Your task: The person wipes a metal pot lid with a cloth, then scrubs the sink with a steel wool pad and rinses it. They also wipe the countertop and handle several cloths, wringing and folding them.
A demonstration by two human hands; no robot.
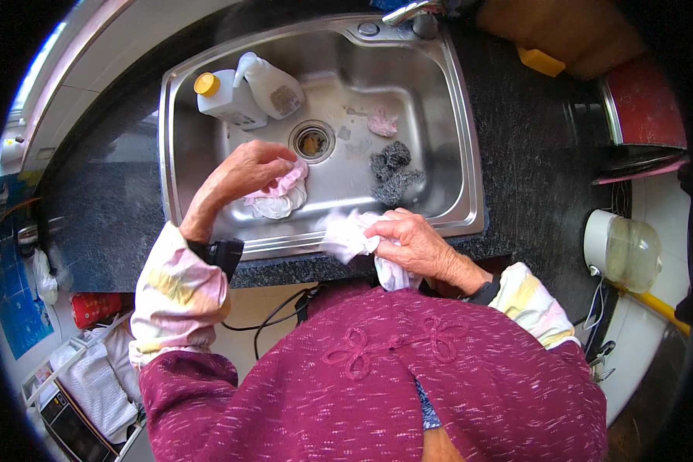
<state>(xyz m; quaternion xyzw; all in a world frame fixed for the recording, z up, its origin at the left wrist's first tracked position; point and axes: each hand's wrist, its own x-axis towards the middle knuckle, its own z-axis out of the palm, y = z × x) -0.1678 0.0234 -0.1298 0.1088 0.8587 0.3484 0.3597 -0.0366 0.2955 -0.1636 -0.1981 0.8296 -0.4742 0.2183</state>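
My right hand [413, 245] grips a bunched whitish cloth [352, 234], partly blurred, over the front rim of the stainless steel sink [468, 173]. Over the sink's left part is my left hand [260, 164], fingers bent, just above or touching a crumpled pink and white cloth [283, 196]; contact cannot be told. Dark wet-looking crumpled cloths or scourers [394, 173] lie on the right of the basin, and a small pink crumpled piece [382, 122] lies behind them. The drain [312, 142] is beyond my left hand.
A white bottle with a yellow cap [231, 101] and a white pump bottle [271, 86] lean at the basin's back left. The faucet [407, 11] is at the back rim. A yellow sponge [541, 62] and a red box-like object [647, 107] stand on the dark countertop [520, 156] to the right.
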